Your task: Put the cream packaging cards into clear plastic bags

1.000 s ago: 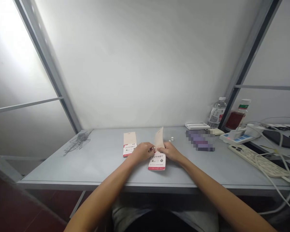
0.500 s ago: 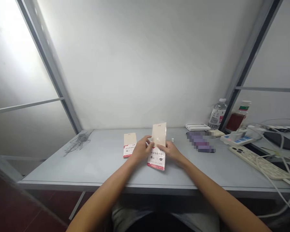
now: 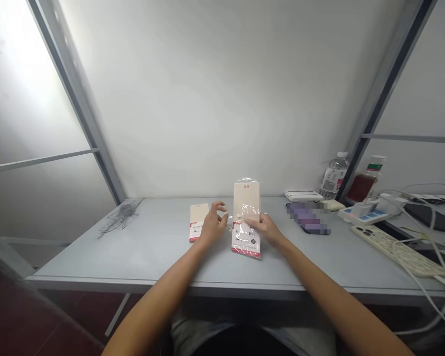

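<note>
My right hand [image 3: 267,229] grips the right edge of a packaged ruler set [image 3: 246,198], thumb across its front. The pack is a cream card with a white and red lower label, in a shiny clear sleeve, held upright above the table. Just left of it, my left hand [image 3: 214,225] holds nothing; its fingers are curled but apart, not touching the pack. A second, similar cream and red pack [image 3: 199,213] lies on the table, partly hidden behind my left hand.
On the grey table [image 3: 148,257] at right lie a purple pixelated item [image 3: 307,217], a white box [image 3: 303,196], a power strip [image 3: 365,212], a phone [image 3: 396,249] and loose cables. Two bottles, one clear [image 3: 333,175], one with red contents [image 3: 363,183], stand behind. Dark scribbles [image 3: 122,217] mark the left.
My left hand has let go of the pack and moved slightly left. The pack, now in my right hand alone, has shifted a little right and up and faces me more squarely.
</note>
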The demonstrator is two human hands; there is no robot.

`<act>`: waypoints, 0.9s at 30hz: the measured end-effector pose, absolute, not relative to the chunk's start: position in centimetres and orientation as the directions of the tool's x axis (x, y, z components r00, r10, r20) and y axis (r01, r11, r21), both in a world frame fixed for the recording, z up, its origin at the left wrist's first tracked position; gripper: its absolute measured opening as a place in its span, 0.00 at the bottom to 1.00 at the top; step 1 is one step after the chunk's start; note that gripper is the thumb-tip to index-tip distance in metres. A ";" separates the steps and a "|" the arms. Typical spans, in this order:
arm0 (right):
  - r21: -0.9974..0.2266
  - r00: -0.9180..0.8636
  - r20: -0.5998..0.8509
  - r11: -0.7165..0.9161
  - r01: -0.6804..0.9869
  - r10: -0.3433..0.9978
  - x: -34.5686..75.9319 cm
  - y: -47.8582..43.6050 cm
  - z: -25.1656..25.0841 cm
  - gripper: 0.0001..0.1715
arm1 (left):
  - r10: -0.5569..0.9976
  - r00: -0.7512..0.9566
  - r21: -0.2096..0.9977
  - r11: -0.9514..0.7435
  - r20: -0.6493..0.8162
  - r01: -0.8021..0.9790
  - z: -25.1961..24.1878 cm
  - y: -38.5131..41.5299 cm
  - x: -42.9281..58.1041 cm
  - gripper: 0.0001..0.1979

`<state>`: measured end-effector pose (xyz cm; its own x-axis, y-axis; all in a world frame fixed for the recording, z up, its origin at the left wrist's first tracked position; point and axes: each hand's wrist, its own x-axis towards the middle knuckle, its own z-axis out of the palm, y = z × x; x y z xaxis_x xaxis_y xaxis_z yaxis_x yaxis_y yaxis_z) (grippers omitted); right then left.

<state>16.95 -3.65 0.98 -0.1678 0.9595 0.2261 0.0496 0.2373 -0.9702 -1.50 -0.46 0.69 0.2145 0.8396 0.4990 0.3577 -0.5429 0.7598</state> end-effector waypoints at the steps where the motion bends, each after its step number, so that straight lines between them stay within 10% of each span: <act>1: -0.968 -0.170 0.230 0.243 0.061 0.958 17.0 -3.7 1.0 0.20 | 0.830 0.225 0.746 -0.557 0.510 0.366 0.8 -0.5 -1.5 0.12; 27: -0.959 -0.202 0.261 0.278 0.059 0.944 17.1 -3.6 0.8 0.21 | 0.817 0.505 0.912 -0.390 0.278 0.129 1.3 -1.0 -1.4 0.16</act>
